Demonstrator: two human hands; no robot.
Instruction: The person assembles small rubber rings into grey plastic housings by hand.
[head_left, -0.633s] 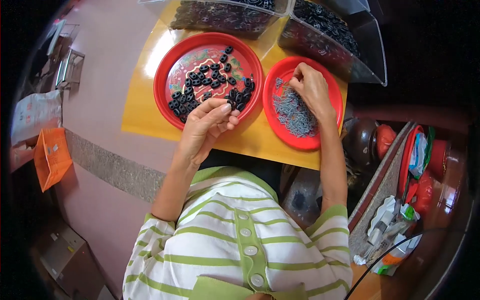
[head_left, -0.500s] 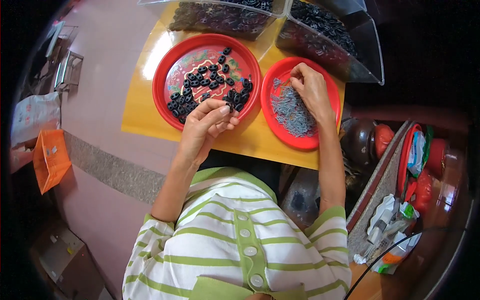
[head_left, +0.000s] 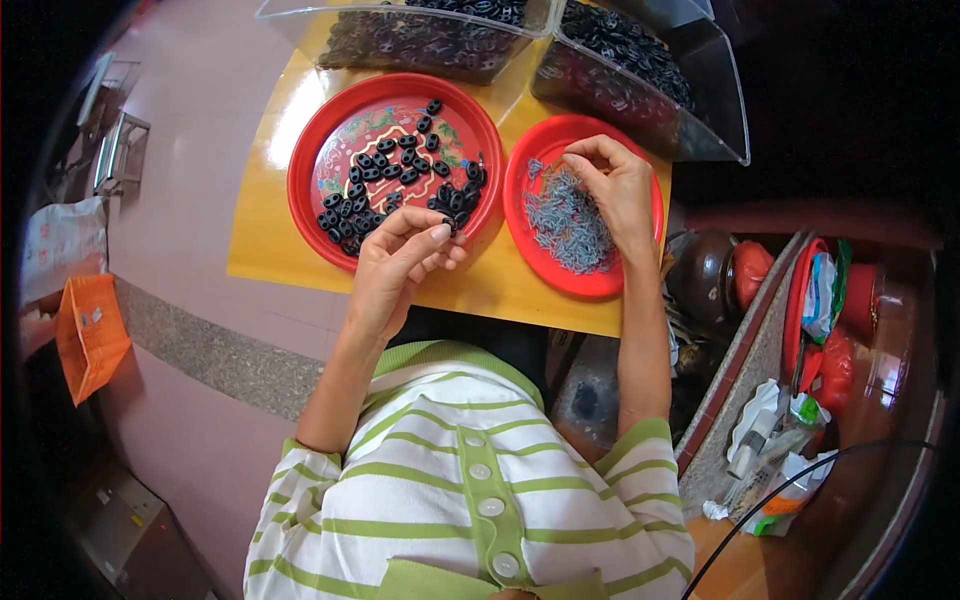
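My left hand [head_left: 395,260] is closed in a pinch over the near edge of a round red tray [head_left: 297,165] with a floral pattern. Between its thumb and fingertips is a small black two-holed piece [head_left: 449,226]. Several more black two-holed pieces [head_left: 408,158] lie in the tray, some loose and some heaped at its near side. My right hand [head_left: 618,190] is above a smaller red plate [head_left: 522,150], which holds a pile of small grey screws [head_left: 565,225]. Its thumb and index finger are pinched together at the pile; whatever they hold is too small to make out.
Two clear plastic bins [head_left: 640,85] full of black pieces stand at the far side of the yellow tabletop [head_left: 480,290]. To the right, a ledge [head_left: 735,350] and a brown jar [head_left: 702,272] sit close by my right arm. An orange bag [head_left: 90,335] stands on the left.
The whole view has shifted slightly, so everything sits farther left. My left hand keeps the black piece. My right thumb and index finger remain pinched over the screws, with the wrist slightly turned.
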